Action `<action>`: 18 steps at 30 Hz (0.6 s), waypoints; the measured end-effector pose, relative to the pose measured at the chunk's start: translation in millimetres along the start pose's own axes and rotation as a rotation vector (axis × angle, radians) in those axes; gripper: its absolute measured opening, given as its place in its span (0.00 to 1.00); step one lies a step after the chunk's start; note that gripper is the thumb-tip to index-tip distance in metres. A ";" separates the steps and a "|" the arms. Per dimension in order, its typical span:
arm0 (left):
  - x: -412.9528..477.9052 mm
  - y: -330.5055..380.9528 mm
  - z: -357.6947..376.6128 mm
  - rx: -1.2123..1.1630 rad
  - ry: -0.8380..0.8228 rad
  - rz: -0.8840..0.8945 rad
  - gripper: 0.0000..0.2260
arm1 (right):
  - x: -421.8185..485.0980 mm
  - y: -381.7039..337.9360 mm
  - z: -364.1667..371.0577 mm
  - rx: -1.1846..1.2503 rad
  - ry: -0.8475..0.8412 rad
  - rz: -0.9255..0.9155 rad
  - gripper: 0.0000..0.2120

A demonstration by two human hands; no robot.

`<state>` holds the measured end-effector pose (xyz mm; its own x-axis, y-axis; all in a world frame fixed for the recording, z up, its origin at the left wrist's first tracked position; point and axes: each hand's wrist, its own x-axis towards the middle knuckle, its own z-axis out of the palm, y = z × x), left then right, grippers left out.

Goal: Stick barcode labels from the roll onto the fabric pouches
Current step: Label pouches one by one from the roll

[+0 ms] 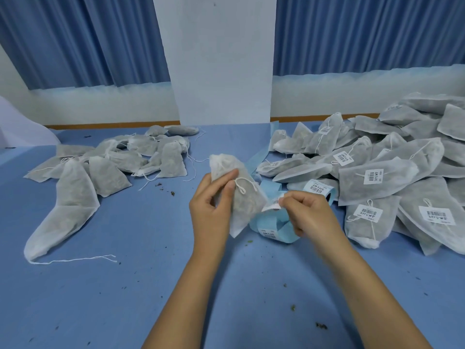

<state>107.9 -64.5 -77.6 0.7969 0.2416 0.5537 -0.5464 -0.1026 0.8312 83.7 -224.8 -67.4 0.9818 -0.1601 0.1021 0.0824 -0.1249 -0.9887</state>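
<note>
Flanking the roll (316,188): bare pouches (173,161), labelled pouches (395,172).

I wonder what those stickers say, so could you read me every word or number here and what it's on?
Nothing reads clearly.
Label pinched by the right hand: barcode bars, print blurred.
Pile labels on the heaped pouches: barcode and a line of characters, too blurred to read.
Roll labels on the roll: too small to read.
Pouch in the left hand: no writing shows.

Labelled pouch pile (402,162) is cut off at right edge.
</note>
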 end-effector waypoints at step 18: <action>-5.4 2.0 6.0 -0.049 -0.388 -0.018 0.16 | -3.5 0.2 12.2 -0.083 -0.092 -0.330 0.08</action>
<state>104.1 -71.8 -78.5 0.8397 -0.1408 0.5245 -0.5354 -0.0531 0.8429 82.4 -212.3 -69.3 0.9160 -0.0094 0.4011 0.3878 -0.2354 -0.8912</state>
